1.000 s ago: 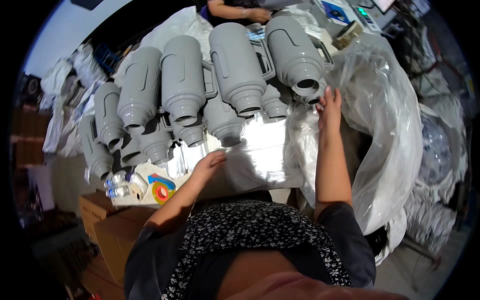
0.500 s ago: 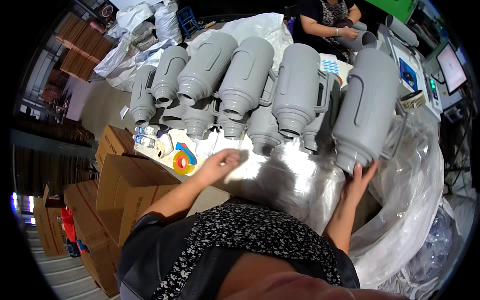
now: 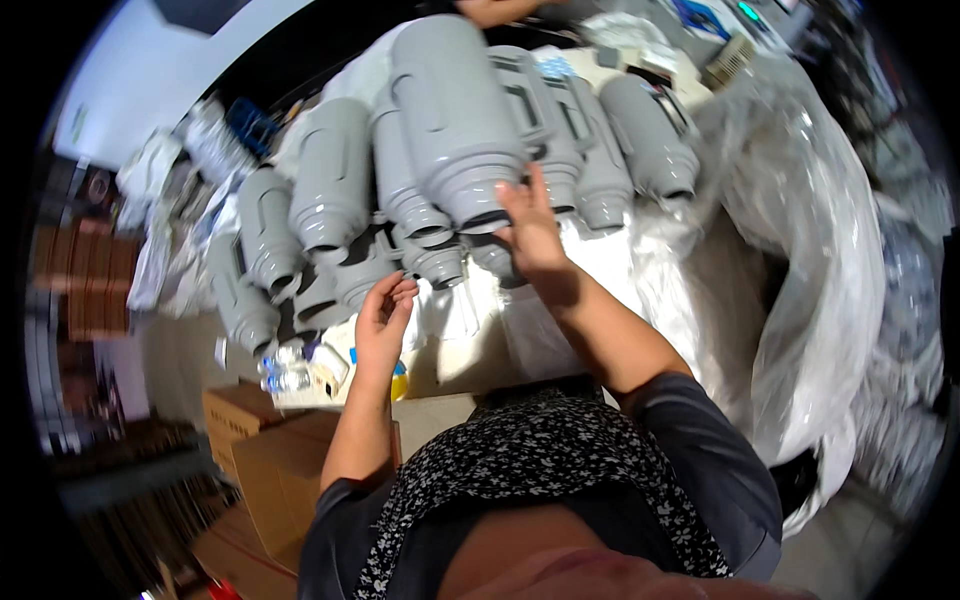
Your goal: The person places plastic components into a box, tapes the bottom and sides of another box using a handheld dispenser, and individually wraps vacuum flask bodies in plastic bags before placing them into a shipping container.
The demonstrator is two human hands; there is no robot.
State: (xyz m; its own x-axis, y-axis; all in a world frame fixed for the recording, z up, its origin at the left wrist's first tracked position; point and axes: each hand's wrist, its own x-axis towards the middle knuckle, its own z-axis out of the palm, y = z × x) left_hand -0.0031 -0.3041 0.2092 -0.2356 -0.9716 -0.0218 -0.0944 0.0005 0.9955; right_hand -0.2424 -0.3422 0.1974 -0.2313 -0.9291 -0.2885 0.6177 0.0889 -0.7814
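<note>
My right hand (image 3: 532, 228) grips the neck rim of a large grey plastic thermos jug shell (image 3: 455, 110), with the thumb and fingers at its right lower side. The shell is tilted with its neck toward me, and it overlaps the rows of shells behind it. My left hand (image 3: 382, 318) is raised in front of the pile with loosely bent fingers and nothing in it. Nearest to it is a grey shell (image 3: 330, 175) with its neck pointing down toward me. More grey shells with side handles lie to the right, among them one shell (image 3: 648, 140) lying apart.
Clear plastic sheeting (image 3: 800, 250) drapes over the right side. At the left table edge are small bottles (image 3: 285, 372) and a yellow tape roll (image 3: 398, 382), partly behind my left arm. Open cardboard boxes (image 3: 285, 480) stand at lower left. Another person's arm (image 3: 495, 12) shows at the top.
My right hand has carried the large shell from the right side leftward to the middle of the pile. My left hand has risen closer to the shells. The view has turned.
</note>
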